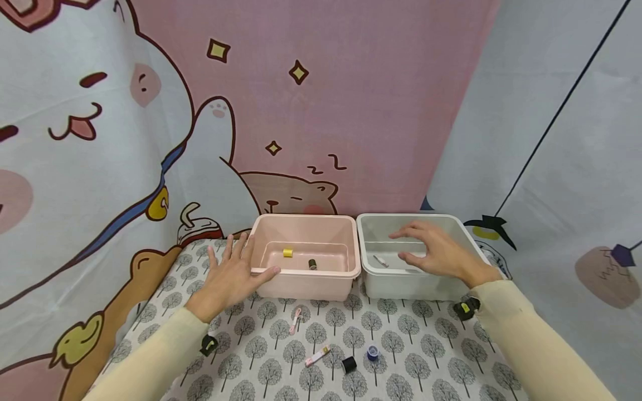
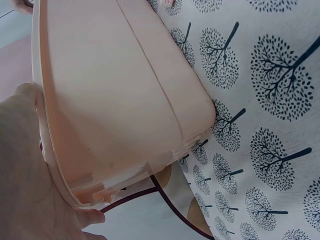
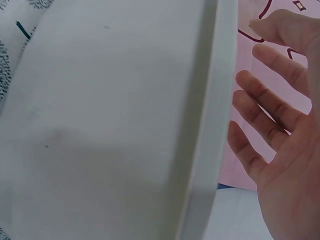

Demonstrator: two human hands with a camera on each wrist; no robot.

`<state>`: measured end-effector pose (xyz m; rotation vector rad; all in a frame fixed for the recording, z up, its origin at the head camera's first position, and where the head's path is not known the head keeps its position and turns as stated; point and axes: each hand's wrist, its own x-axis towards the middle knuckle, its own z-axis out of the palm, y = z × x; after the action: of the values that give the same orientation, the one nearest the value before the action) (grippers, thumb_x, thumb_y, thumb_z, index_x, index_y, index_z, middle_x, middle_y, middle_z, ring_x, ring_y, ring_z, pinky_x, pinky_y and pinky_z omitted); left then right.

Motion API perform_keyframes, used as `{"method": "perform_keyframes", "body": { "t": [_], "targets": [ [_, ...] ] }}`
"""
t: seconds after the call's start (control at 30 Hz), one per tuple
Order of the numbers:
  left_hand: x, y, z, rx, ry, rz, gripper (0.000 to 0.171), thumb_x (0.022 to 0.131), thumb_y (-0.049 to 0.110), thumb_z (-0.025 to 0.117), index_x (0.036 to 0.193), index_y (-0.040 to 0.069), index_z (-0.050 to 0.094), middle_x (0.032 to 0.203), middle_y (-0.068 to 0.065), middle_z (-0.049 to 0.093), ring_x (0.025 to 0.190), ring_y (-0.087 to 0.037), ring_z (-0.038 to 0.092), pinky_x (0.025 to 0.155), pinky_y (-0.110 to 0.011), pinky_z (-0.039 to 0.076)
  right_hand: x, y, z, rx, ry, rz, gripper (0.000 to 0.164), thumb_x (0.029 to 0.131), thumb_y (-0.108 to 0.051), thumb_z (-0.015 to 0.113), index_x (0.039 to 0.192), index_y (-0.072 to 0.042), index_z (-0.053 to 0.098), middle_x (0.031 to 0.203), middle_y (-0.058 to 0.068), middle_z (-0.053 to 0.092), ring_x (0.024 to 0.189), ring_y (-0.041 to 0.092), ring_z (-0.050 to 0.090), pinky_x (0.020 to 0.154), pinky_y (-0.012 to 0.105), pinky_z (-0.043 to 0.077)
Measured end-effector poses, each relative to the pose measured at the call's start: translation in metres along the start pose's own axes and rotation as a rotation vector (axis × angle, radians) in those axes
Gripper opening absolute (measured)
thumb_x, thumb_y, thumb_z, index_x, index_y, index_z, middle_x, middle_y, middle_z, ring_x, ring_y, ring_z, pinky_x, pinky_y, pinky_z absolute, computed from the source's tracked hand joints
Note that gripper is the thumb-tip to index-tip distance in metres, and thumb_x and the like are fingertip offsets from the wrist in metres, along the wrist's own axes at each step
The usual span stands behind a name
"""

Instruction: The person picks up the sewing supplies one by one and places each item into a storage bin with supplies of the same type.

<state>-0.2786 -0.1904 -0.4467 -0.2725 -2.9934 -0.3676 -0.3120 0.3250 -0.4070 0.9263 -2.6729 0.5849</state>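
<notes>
My left hand [image 1: 228,278] lies with spread fingers at the left front corner of a pink bin [image 1: 301,283]; in the left wrist view its thumb and fingers lie along the rim. Inside that bin are a yellow thread spool [image 1: 287,253] and a dark green spool [image 1: 312,264]. Over a white bin [image 1: 411,287], my right hand [image 1: 441,250] hovers with thumb and fingers apart, holding nothing. A small, slim whitish item [image 1: 380,260] rests on the white bin's floor, left of the right fingertips. The right wrist view shows loosely bent fingers beyond the bin's rim.
On the tree-print cloth [image 1: 271,373] in front of the bins lie a short pink strip [image 1: 295,321], a pink-and-white strip [image 1: 317,355], a black spool [image 1: 349,365] and a blue spool [image 1: 372,352]. A printed curtain [image 1: 376,111] hangs close behind both bins.
</notes>
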Motion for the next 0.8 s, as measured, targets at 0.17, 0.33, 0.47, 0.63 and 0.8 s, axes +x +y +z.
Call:
{"method": "perform_keyframes", "body": {
  "t": [0.17,0.33,0.47,0.63,0.8],
  "targets": [
    [0.000,0.001,0.000,-0.004,-0.001,-0.003,0.123,0.106,0.094,0.046,0.187,0.007,0.016,0.196,-0.024,0.011,0.182,-0.056,0.000,0.135,-0.090,-0.013,-0.012,-0.005,0.006,0.014,0.017,-0.013,0.047,0.099,-0.020,0.091,0.145,-0.017,0.080,0.143,0.010,0.079,0.134,0.040,0.075,0.115,0.072,0.061],
    [-0.001,0.002,-0.001,-0.007,0.003,-0.001,0.121,0.107,0.090,0.049,0.187,0.006,0.017,0.195,-0.025,0.011,0.181,-0.057,0.000,0.135,-0.090,-0.013,-0.021,-0.009,0.010,0.019,0.024,-0.015,0.048,0.100,-0.023,0.092,0.146,-0.020,0.080,0.144,0.009,0.077,0.135,0.040,0.074,0.115,0.073,0.061],
    [0.000,0.002,0.000,-0.008,0.005,0.000,0.120,0.107,0.090,0.050,0.187,0.006,0.017,0.195,-0.025,0.011,0.181,-0.057,0.001,0.135,-0.090,-0.014,-0.027,-0.012,0.013,0.026,0.040,-0.036,0.050,0.099,-0.021,0.093,0.147,-0.021,0.080,0.144,0.006,0.078,0.133,0.037,0.075,0.113,0.070,0.063],
    [-0.001,0.000,0.001,-0.010,0.006,0.000,0.121,0.107,0.091,0.049,0.187,0.006,0.016,0.196,-0.025,0.011,0.181,-0.057,0.001,0.135,-0.091,-0.013,-0.034,-0.017,0.020,0.048,0.053,-0.038,0.051,0.098,-0.019,0.094,0.147,-0.022,0.080,0.145,0.001,0.077,0.136,0.033,0.075,0.114,0.067,0.064],
    [-0.001,0.000,0.000,-0.002,0.013,0.007,0.123,0.106,0.093,0.046,0.187,0.006,0.017,0.196,-0.024,0.011,0.181,-0.057,0.003,0.135,-0.091,-0.012,-0.038,-0.024,0.025,0.048,0.079,-0.060,0.053,0.095,-0.016,0.096,0.145,-0.023,0.080,0.145,0.001,0.078,0.135,0.032,0.075,0.112,0.067,0.063]
  ]
}}
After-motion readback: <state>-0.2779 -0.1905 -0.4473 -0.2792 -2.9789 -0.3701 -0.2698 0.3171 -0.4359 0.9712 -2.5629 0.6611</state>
